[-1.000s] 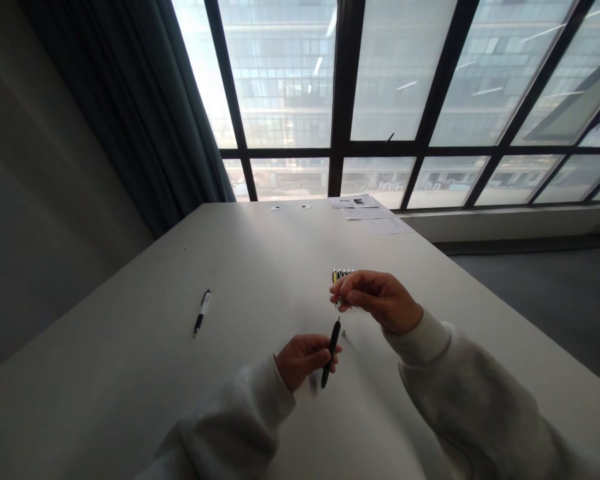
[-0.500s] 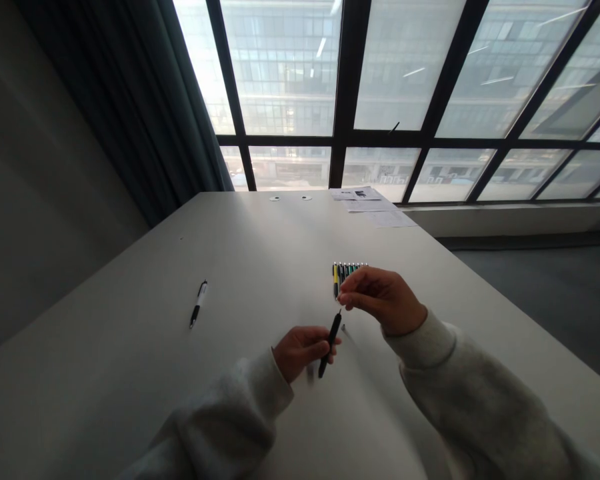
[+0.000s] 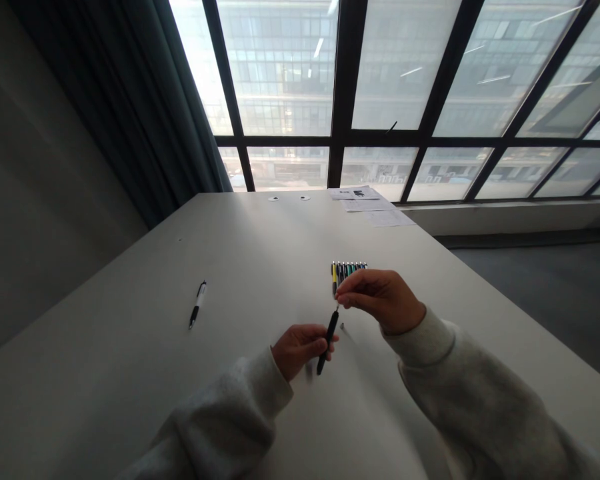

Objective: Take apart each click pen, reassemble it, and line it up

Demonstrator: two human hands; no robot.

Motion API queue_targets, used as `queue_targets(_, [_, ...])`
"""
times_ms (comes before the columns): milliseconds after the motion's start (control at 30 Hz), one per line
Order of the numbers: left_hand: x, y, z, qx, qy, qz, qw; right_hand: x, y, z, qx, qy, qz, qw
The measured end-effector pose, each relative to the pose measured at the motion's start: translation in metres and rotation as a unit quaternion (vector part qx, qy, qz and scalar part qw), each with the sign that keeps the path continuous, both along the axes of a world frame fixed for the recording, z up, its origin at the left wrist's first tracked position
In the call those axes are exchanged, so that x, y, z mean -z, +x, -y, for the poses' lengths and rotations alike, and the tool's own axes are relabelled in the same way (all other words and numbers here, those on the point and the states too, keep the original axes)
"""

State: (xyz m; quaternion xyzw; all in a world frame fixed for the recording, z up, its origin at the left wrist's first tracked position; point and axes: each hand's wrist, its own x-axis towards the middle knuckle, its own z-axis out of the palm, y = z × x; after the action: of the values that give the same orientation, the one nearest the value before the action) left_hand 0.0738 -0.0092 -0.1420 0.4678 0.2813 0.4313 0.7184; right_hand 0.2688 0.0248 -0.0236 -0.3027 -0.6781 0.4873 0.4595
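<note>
My left hand [image 3: 300, 348] is closed around a black pen barrel [image 3: 332, 325], which stands tilted with its narrow upper end toward my right hand [image 3: 380, 299]. The thumb and forefinger of that hand pinch together right at the barrel's upper end. A thin, pale bit shows between fingertips and barrel, too small to name. Just right of the barrel, a small dark metallic piece [image 3: 343, 326] lies on the table. Behind my right hand is a row of several pens [image 3: 335, 275], a yellow one at its left end; the hand partly covers the row.
A white-and-black pen [image 3: 197, 305] lies alone on the left of the white table [image 3: 250, 267]. Paper sheets [image 3: 363, 205] rest at the far right edge, near two round fittings [image 3: 305, 197]. Windows and a dark curtain [image 3: 180, 120] stand beyond.
Both hands stay nearly in place. The right fingertips and the barrel's upper end remain close together, with only a slight shift left in view.
</note>
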Motion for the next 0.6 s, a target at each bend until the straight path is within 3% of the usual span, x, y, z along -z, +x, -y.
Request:
queue_targets(267, [0.0000, -0.0010, -0.0006, 0.006, 0.007, 0.002, 1.000, 0.0017, -0.0004, 0.0000, -0.019, -0.003, 0.022, 1.000])
queue_targets(600, [0.0022, -0.0009, -0.0003, 0.000, 0.001, -0.001, 1.000, -0.0011, 0.0019, -0.0005, 0.006, -0.004, -0.008, 1.000])
